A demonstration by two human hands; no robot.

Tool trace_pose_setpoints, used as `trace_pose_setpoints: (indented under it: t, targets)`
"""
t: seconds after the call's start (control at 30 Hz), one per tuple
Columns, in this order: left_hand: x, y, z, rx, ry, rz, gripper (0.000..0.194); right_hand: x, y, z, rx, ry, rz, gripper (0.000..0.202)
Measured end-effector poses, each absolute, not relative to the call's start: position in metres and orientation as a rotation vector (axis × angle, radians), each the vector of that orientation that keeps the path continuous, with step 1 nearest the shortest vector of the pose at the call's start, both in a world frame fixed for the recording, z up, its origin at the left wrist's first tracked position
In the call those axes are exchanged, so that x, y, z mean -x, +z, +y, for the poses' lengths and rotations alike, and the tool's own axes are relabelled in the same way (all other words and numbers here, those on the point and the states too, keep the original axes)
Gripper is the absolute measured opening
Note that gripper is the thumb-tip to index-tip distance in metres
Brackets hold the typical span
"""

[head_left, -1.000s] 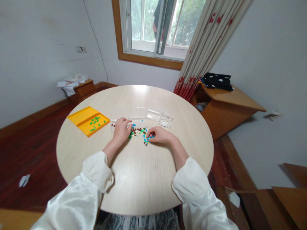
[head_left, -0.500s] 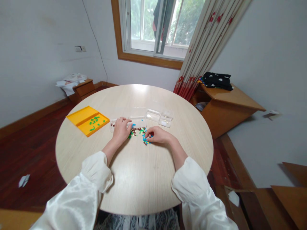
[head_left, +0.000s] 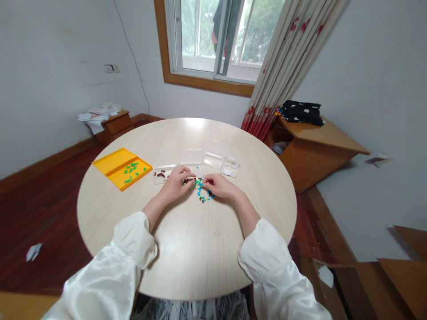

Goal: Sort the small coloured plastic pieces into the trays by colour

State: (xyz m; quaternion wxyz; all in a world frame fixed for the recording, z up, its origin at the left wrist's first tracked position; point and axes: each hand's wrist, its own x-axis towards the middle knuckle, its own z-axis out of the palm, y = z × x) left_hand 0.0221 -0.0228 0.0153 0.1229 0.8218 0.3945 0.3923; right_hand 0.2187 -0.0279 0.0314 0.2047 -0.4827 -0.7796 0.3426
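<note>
A loop of small blue, green, yellow and brown plastic pieces (head_left: 199,194) lies on the table, with brown pieces strung out to its upper left. My left hand (head_left: 177,182) is bent over those brown pieces, thumb and fingers apart, and it hides some of them. At the top right of the loop is my right hand (head_left: 218,185), its thumb and fingertips pinched together. Whatever is between them is too small to make out. Behind my left hand sits a clear plastic tray (head_left: 155,180) with brown pieces in it.
Left on the round table (head_left: 187,249) an orange case (head_left: 115,161) lies open with green pieces inside. More clear trays (head_left: 213,160) stand behind my right hand. Beyond the table are a wooden cabinet (head_left: 320,146) at the right and a window ahead.
My left hand has moved right, off the clear tray and closer to my right hand, uncovering brown pieces in the tray. My right hand has shifted slightly up, showing more of the loop.
</note>
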Motion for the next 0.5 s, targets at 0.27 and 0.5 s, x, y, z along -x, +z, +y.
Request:
trace_pose_setpoints:
  t: [0.27,0.5]
  targets:
    - [-0.0257,0.0120,-0.0225,-2.414,1.059,1.057,0.012,-0.2163,0.0350,-0.0302,1.299,0.980,-2.152,0.017]
    - [-0.0266,0.0117,-0.0229,-2.416,1.065,1.041,0.007,-0.2149,0.0301,-0.0288,1.267,0.970,-2.152,0.017]
